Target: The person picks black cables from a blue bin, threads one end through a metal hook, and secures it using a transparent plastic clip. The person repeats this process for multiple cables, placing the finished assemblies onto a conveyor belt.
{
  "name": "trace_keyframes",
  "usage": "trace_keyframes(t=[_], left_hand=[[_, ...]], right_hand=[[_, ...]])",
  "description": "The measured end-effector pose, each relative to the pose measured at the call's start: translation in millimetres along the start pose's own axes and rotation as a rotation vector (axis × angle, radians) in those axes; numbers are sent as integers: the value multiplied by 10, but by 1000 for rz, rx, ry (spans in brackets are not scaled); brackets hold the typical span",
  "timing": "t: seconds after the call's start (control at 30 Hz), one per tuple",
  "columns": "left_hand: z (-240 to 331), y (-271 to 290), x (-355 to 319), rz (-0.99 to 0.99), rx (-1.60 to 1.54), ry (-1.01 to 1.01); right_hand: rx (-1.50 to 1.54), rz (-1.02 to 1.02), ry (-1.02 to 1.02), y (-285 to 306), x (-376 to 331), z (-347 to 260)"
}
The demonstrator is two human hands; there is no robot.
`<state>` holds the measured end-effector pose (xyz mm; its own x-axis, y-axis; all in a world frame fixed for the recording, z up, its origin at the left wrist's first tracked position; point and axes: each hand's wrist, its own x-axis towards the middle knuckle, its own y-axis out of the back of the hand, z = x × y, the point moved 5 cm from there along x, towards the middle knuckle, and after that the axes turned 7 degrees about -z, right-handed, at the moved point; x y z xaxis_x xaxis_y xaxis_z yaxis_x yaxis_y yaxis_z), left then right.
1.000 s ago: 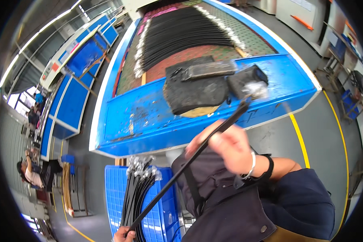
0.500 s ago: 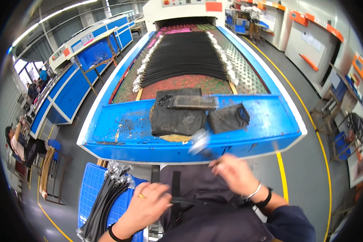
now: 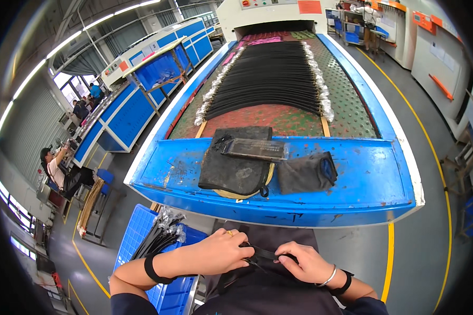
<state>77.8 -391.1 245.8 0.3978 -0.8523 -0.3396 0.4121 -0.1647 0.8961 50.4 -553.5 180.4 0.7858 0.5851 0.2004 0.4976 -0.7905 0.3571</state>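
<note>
My left hand (image 3: 219, 253) and my right hand (image 3: 302, 262) are both closed on a thin black strip (image 3: 264, 255), held level across my dark apron just below the blue table's front edge. The strip shows only between the two hands; its ends are hidden by my fingers. On the blue table (image 3: 376, 184) in front of me lie a black flat pad (image 3: 235, 169), a long dark flat case (image 3: 256, 149) on top of it, and a folded dark cloth (image 3: 306, 172).
Beyond the table a conveyor belt (image 3: 347, 105) carries several rows of black strips (image 3: 270, 79) toward a machine opening. A blue crate (image 3: 140, 241) with bundled black strips (image 3: 157, 236) stands at my lower left. People sit at blue benches far left (image 3: 58, 170).
The long black strip, raised diagonally a second ago, has come down. My left hand joined my right, and both now hold it level at my waist.
</note>
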Motion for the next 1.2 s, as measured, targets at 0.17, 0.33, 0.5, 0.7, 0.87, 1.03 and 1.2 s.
trace_keyframes(t=[0.17, 0.33, 0.5, 0.7, 0.87, 1.03, 1.2], left_hand=[[-99, 239, 9, -35, -251, 32], [-251, 303, -90, 202, -366, -36], [-334, 209, -286, 135, -346, -252], [-657, 237, -701, 270, -264, -214], [-1016, 448, -1088, 589, 26, -169], [-1187, 601, -1265, 730, 86, -264], [-1241, 605, -1275, 848, -11, -270]], right_hand=[[-328, -99, 220, 122, 68, -184], [-522, -136, 216, 164, 242, -387], [-409, -342, 224, 180, 445, -377], [-307, -521, 74, -153, 863, -314], [-308, -295, 215, -93, 1274, -691], [-599, 413, 102, 687, 1510, -898], [-867, 446, -199, 939, 1599, -402]])
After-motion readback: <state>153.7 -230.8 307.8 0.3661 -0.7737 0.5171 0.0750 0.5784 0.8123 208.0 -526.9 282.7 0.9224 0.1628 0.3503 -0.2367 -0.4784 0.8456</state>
